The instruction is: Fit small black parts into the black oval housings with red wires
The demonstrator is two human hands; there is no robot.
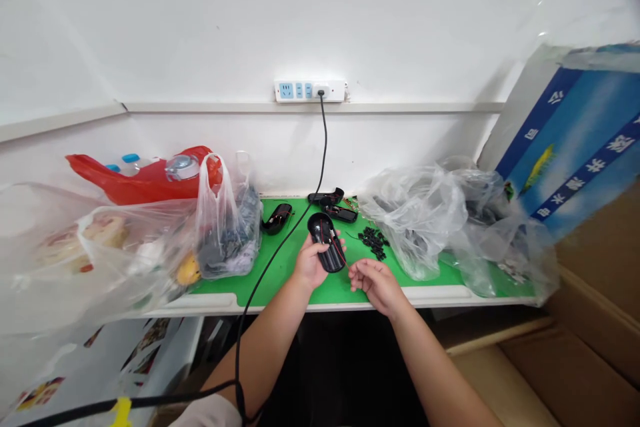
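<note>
My left hand [313, 263] is wrapped round a black plastic housing [332, 257] with a rounded cup at its far end, thumb across its open side. Thin red wires [339, 248] run along the inside of the housing. At its near right corner my right hand [374, 281] pinches a thin wire end between thumb and forefinger. Similar black housings lie on the green mat [295, 265]: one [277, 218] to the left, another [342, 213] just behind the held one, and a further one [325, 197] at the back. Small black parts [373, 241] are heaped to the right.
A black cable [280, 250] hangs from the power strip [311, 91] across the mat and my left arm. Clear plastic bags [420, 220] fill the right side. A filled bag [227, 233] and a red bag [145, 177] stand left. A blue box [580, 147] leans at right.
</note>
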